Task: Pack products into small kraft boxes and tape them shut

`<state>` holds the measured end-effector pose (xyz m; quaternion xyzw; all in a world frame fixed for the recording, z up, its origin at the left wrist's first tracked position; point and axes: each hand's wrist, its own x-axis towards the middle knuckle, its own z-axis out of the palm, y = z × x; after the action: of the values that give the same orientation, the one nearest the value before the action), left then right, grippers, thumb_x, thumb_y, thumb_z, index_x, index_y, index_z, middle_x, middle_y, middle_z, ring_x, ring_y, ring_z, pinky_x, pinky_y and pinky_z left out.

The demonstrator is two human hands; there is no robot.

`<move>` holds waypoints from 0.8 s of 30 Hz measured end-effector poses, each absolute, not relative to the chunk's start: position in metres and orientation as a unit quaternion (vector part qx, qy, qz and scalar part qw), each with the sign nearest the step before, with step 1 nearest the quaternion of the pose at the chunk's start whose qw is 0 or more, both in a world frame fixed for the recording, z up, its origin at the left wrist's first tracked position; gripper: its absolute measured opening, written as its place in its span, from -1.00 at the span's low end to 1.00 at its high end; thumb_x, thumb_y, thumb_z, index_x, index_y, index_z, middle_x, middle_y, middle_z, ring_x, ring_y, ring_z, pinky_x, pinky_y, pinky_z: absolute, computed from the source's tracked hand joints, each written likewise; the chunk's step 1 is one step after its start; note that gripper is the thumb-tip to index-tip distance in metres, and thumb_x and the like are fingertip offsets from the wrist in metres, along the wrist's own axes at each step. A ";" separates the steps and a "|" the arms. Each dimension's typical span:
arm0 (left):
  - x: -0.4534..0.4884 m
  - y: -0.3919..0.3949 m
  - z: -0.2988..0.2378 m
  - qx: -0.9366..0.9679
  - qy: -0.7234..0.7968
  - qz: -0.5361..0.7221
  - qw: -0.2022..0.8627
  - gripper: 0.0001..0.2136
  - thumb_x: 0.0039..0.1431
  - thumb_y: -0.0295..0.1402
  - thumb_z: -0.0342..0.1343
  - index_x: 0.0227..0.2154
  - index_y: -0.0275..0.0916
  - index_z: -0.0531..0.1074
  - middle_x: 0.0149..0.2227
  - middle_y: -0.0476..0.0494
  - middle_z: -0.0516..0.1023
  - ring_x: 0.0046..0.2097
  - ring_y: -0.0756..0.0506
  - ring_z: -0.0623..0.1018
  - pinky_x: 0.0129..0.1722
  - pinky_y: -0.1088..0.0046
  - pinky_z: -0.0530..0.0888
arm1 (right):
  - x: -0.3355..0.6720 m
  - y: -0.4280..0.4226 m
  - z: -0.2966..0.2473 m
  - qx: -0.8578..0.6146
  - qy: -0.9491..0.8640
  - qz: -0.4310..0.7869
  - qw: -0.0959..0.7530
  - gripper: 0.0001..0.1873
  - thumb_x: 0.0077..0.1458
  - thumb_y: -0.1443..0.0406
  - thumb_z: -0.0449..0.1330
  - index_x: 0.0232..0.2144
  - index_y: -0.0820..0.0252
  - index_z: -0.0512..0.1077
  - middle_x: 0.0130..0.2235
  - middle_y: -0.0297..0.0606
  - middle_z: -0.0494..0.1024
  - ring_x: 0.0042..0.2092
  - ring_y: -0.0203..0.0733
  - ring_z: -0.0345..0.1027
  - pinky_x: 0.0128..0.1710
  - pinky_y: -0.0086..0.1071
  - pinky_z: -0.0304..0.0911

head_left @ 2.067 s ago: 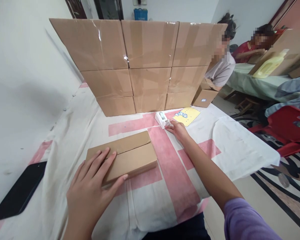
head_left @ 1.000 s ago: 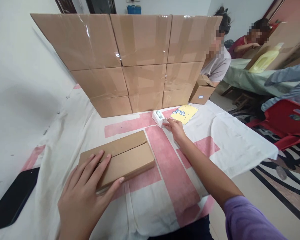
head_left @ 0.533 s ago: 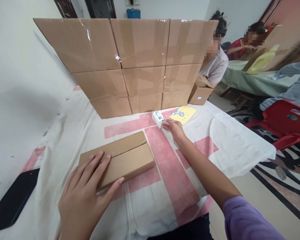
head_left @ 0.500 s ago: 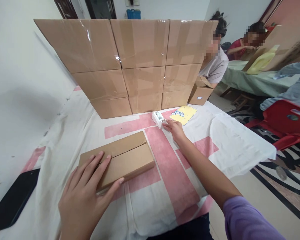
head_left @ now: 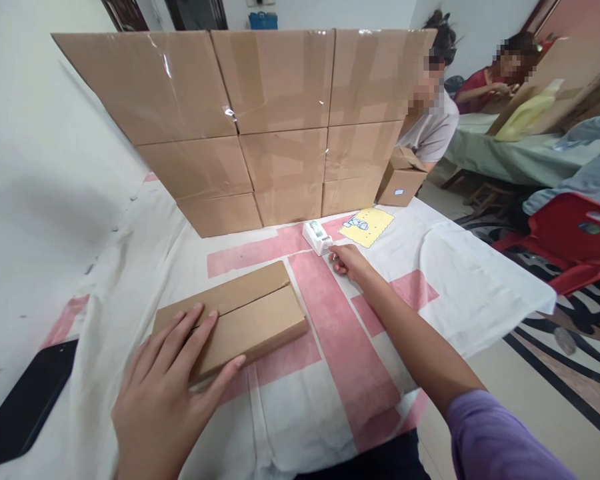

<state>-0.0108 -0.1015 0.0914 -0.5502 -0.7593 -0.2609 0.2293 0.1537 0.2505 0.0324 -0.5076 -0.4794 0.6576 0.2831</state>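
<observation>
A flat brown cardboard box (head_left: pixel 250 320) lies on the cloth in front of me, its top flaps meeting at a seam. My left hand (head_left: pixel 165 380) rests on its left end, fingers spread over the top and thumb along the near edge. Farther off stands a small white tape dispenser (head_left: pixel 317 238), by its look. My right hand (head_left: pixel 349 261) is just at its near right side, fingers curled into a pinch. Whatever the fingertips hold is too small to make out. Beside the dispenser lies a yellow card (head_left: pixel 367 227) with a blue cartoon figure.
A wall of taped cardboard boxes (head_left: pixel 285 127) stands across the table's back. A small labelled carton (head_left: pixel 401 179) is at its right end, by a person (head_left: pixel 433 127). A black phone (head_left: pixel 27 403) lies at the left. Beyond the table's right edge is a red chair (head_left: pixel 575 233).
My right hand has drawn slightly back from the dispenser, and its fingers are more curled. My left hand stays on the box. The view has shifted a little.
</observation>
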 end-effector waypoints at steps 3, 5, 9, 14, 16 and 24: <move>-0.011 -0.102 0.091 -0.549 -0.761 -0.260 0.230 -0.41 0.22 -0.06 0.18 0.29 0.00 0.28 0.27 -0.11 0.42 0.20 -0.34 0.46 0.23 -0.05 0.35 | 0.155 0.253 0.035 -0.510 -0.492 0.657 0.256 -0.77 0.09 0.35 0.26 -0.50 0.19 0.27 -0.55 -0.27 0.44 -0.72 -0.39 0.14 -0.79 -0.48 -0.21; -0.010 -0.102 0.091 -0.548 -0.762 -0.259 0.229 -0.41 0.22 -0.06 0.19 0.29 0.00 0.28 0.27 -0.11 0.42 0.20 -0.34 0.46 0.23 -0.05 0.35 | 0.156 0.254 0.036 -0.509 -0.502 0.654 0.249 -0.79 0.10 0.36 0.25 -0.49 0.20 0.28 -0.53 -0.25 0.47 -0.71 -0.37 0.18 -0.79 -0.47 -0.17; -0.010 -0.102 0.092 -0.546 -0.763 -0.263 0.227 -0.41 0.22 -0.04 0.17 0.29 0.01 0.29 0.27 -0.11 0.42 0.20 -0.34 0.46 0.23 -0.05 0.35 | 0.159 0.254 0.038 -0.500 -0.527 0.644 0.242 -0.80 0.15 0.34 0.22 -0.48 0.21 0.29 -0.50 -0.22 0.51 -0.66 -0.36 0.25 -0.77 -0.48 -0.11; -0.009 -0.101 0.091 -0.545 -0.759 -0.268 0.235 -0.42 0.22 -0.03 0.17 0.28 0.01 0.30 0.26 -0.11 0.43 0.20 -0.33 0.47 0.23 -0.03 0.35 | 0.165 0.256 0.041 -0.525 -0.561 0.603 0.214 -0.71 0.15 0.22 0.25 -0.52 0.19 0.28 -0.54 -0.17 0.52 -0.69 -0.34 0.19 -0.75 -0.43 -0.11; -0.009 -0.101 0.091 -0.544 -0.760 -0.266 0.236 -0.42 0.22 -0.04 0.18 0.28 0.02 0.30 0.26 -0.10 0.43 0.19 -0.33 0.47 0.22 -0.03 0.36 | 0.171 0.258 0.043 -0.541 -0.581 0.576 0.197 -0.66 0.11 0.18 0.29 -0.57 0.18 0.29 -0.61 -0.16 0.48 -0.71 -0.32 0.15 -0.73 -0.40 -0.10; -0.010 -0.102 0.093 -0.541 -0.764 -0.266 0.230 -0.41 0.22 -0.06 0.18 0.30 0.04 0.26 0.27 -0.09 0.42 0.19 -0.34 0.47 0.21 -0.03 0.36 | 0.195 0.272 0.053 -0.542 -0.633 0.489 0.258 -0.65 0.01 0.25 0.36 -0.65 0.17 0.31 -0.70 -0.41 0.23 -0.61 -0.35 0.05 -0.61 -0.41 -0.12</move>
<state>-0.0095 -0.1017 0.0929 -0.5407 -0.7642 -0.2656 0.2303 0.1948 0.2717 0.0534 -0.5415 -0.6332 0.4891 0.2582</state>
